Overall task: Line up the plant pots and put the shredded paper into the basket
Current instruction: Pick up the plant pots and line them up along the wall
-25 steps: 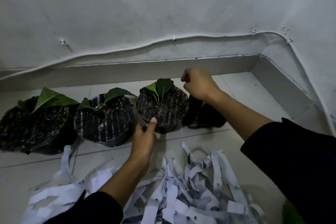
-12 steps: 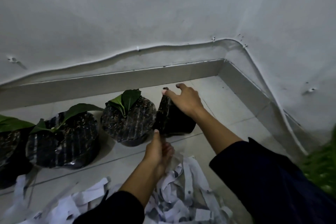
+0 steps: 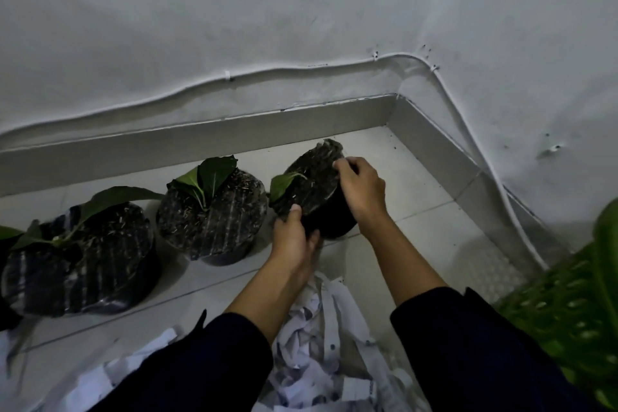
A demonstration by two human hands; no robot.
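1. the left hand (image 3: pixel 294 237) is curled round the near left side of the rightmost pot (image 3: pixel 314 197), thumb pressed up against its rim, fingers wrapped under the dark wall.
2. the right hand (image 3: pixel 361 191) is half closed over the far right rim of that same pot, fingertips hooked onto the soil edge; both hands grip it together and it leans, its top tipped toward the left.
3. counting left to right along the skirting board (image 3: pixel 200 140): a sliver of one pot at the left frame edge (image 3: pixel 5 311), a big dark pot (image 3: pixel 80 257), a middle pot (image 3: pixel 210 214), then the held one. that makes three full pots and one only partly in view; each shows a green leaf or two.
4. the middle pot and the held pot are just beside each other, whether touching i cannot tell.
5. the shredded paper (image 3: pixel 321 344) lies in one loose heap on the near floor, between and under the dark sleeves, with more strips at the near left.
6. a green basket (image 3: pixel 575 304) sits at the near right edge, blurred and cut off.
7. bare floor tiles (image 3: pixel 418 184) lie open to the right of the held pot, up to the corner where the two walls meet.
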